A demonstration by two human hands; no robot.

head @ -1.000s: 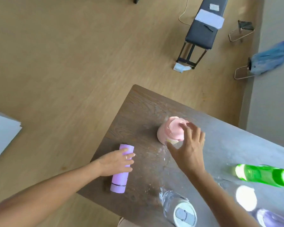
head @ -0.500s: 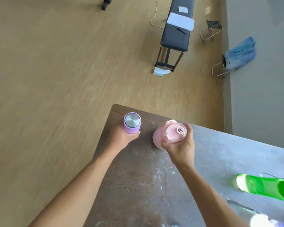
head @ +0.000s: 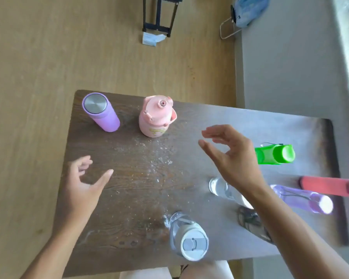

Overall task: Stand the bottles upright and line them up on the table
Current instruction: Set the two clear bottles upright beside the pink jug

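Nearby, green bottle (head: 274, 157) lies behind empty right hand (head: 232, 158).

Both hands released purple bottle (head: 101, 112), pink bottle (head: 157, 116); withdrawn.

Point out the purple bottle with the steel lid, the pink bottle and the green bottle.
purple bottle (head: 106, 119): head view, on its lilac side wall below the steel lid.
pink bottle (head: 154, 125): head view, on its body under the cap.
green bottle (head: 267, 157): head view, on its translucent body beside the cap.

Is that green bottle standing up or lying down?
Lying down. The translucent green plastic bottle rests on its side on the wooden table, its cap facing right.
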